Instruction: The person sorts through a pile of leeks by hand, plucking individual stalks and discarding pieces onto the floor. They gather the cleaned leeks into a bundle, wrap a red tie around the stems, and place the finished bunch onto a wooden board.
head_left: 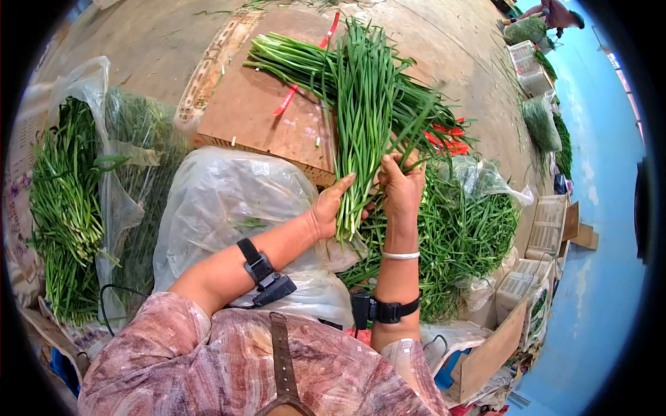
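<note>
My left hand is wrapped round the lower, pale end of a bunch of garlic chives. The green tips point away from me, over the brown board. Close beside it on the right, my right hand is closed in a pinch on a few thin chive leaves. Another chive bunch lies crosswise on the board, partly under the held one. A red tape strip runs beneath that lying bunch.
Loose chives are heaped to my right, with red ties beyond. Clear plastic covers something before me. Bagged greens stand at left. Crates line the blue wall; another person is at the far right.
</note>
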A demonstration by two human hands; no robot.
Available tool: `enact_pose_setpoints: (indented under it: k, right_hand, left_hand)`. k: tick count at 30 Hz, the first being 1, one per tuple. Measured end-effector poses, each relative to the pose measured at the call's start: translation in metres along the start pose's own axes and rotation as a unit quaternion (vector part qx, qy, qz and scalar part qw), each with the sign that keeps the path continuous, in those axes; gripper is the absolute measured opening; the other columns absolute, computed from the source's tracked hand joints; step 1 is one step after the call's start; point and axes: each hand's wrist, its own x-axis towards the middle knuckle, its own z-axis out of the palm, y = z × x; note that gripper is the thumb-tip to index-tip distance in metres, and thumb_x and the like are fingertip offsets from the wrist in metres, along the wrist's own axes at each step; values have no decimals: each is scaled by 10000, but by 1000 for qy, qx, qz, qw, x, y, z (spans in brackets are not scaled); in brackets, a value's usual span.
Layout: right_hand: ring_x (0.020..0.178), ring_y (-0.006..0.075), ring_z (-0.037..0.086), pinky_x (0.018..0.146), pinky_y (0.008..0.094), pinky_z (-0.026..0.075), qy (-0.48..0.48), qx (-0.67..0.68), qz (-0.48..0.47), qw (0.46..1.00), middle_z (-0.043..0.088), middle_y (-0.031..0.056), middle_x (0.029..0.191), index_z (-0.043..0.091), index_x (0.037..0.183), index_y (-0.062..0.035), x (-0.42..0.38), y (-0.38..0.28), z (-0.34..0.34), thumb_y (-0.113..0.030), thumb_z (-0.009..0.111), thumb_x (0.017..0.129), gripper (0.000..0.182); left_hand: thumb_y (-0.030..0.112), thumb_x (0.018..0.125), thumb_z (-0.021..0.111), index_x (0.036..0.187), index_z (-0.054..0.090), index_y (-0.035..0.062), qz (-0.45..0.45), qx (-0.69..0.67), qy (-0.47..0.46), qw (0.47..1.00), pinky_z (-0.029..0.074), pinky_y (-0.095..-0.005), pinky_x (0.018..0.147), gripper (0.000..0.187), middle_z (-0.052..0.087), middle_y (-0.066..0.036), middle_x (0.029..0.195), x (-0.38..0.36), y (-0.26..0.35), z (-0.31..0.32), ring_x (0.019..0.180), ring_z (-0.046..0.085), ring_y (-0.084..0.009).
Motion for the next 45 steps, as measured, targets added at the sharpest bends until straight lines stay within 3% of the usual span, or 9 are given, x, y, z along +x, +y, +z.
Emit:
enact_pose_setpoints:
  k: [9,11,17,23,25,27,29,32,45]
  right_hand:
    - [471,66,399,389,180,259,-66,69,36,995,553,18,712,516,946,-45,-14,-13,-9,-62,584,838,128]
    - [484,70,417,392,176,277,-54,74,41,995,575,34,748,531,977,-35,-15,-16,-5,-63,576,846,142]
    - [520,76,476,401,167,315,-41,112,49,992,599,50,770,584,992,-9,-10,-11,-15,-83,574,857,155]
    - [512,83,499,398,169,315,3,-4,13,1000,591,34,701,618,933,12,-19,-16,-13,-116,600,849,154]
    - [503,81,506,397,172,322,4,-19,1,1000,588,28,687,620,930,14,-20,-16,-11,-108,596,851,147]
    - [494,80,512,396,174,329,6,-35,-12,999,585,23,672,621,928,16,-18,-13,-12,-100,592,853,142]
    - [480,80,522,394,184,343,4,-129,-118,985,580,24,652,620,908,20,-13,-6,-15,-81,584,853,120]
    - [470,81,527,391,186,348,21,-185,-92,978,579,29,634,617,890,26,-20,-13,-16,-76,575,857,115]
    - [467,94,498,399,187,361,21,-12,10,1000,558,29,635,611,886,21,-23,-10,-15,-122,588,855,148]
  left_hand:
    - [489,851,500,1048,583,42,-66,9,-47,997,564,-361,561,495,648,-154,840,6,6,-8,680,655,-262]
    - [394,833,580,998,582,94,-77,-27,-49,995,566,-373,524,343,643,-87,796,2,9,1,648,655,-267]
    - [329,842,535,1149,510,-12,-107,-72,-89,988,546,-419,735,459,618,-221,972,-3,12,1,837,641,-314]
    - [262,860,530,1049,544,-8,-78,-26,6,997,567,-390,579,330,639,-183,843,5,9,-11,686,652,-291]
    - [215,850,562,1007,563,4,-43,28,96,994,567,-371,560,263,641,-166,807,5,8,-8,659,650,-262]
    - [202,845,573,992,568,6,-34,37,105,993,566,-362,551,245,642,-157,787,4,6,-7,644,646,-248]
    - [188,841,583,977,573,7,-25,45,113,992,565,-353,541,227,642,-148,767,4,5,-4,628,642,-234]
    - [186,846,577,968,569,4,-10,36,123,992,559,-349,523,219,639,-140,751,2,4,-1,612,636,-225]
    - [252,839,575,982,572,40,-40,10,78,996,563,-345,509,256,649,-143,767,3,5,-10,593,640,-233]
